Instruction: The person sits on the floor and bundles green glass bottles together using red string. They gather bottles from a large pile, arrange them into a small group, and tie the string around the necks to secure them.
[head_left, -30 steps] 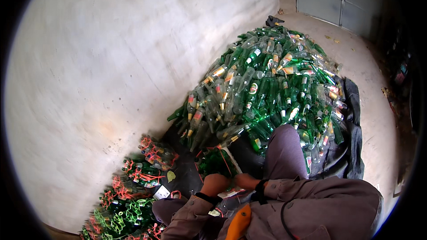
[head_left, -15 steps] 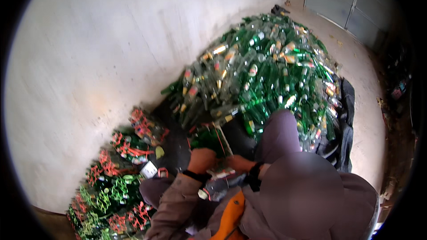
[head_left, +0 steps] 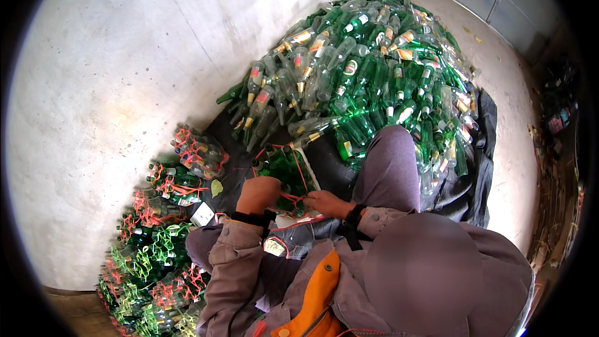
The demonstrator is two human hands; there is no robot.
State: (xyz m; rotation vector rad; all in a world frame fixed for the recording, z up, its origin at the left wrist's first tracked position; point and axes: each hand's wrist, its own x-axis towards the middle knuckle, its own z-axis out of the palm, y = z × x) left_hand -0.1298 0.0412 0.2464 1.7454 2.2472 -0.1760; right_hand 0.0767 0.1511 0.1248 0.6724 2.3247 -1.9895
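Cluster of green glass bottles (head_left: 288, 168): it sat over the black sheet (head_left: 334, 178), just beyond both hands.
Bottle axis: from my remote view, the lengths ran roughly away from the wearer, toward the heaped green and clear bottles (head_left: 368, 81); I couldn't tell which ends were necks.
Thin red cord (head_left: 292, 198): it crossed the cluster's near side; I judged it needed even, steady tension, with the glass kept snug together.
Right hand (head_left: 327, 203): its fingers were pinched closed on the cord.
Left hand (head_left: 258, 194): its fingers were curled; I couldn't tell their grip.
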